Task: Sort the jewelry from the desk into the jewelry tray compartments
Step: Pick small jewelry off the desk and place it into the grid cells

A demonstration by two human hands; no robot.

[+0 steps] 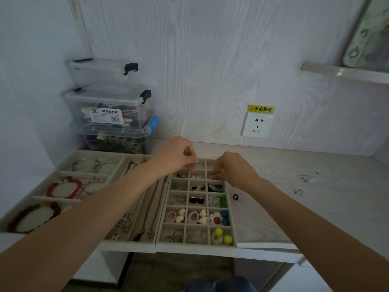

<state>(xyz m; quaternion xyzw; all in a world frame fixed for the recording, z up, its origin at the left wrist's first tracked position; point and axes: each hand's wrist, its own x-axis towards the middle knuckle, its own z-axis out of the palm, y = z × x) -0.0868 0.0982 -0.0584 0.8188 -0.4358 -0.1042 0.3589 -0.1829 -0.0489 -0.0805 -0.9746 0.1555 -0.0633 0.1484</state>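
A beige grid tray of small compartments holds several earrings and rings. My left hand hovers over its far middle cells, fingers curled and pinching something tiny that I cannot make out. My right hand pinches a small silvery piece above the far right cells. A black ring lies on the desk just right of the tray. A tangle of thin silver jewelry lies farther right on the desk.
A necklace tray and a bracelet tray with red bead bracelets sit left of the grid tray. Stacked clear storage boxes stand in the back left corner. A wall socket is behind the desk.
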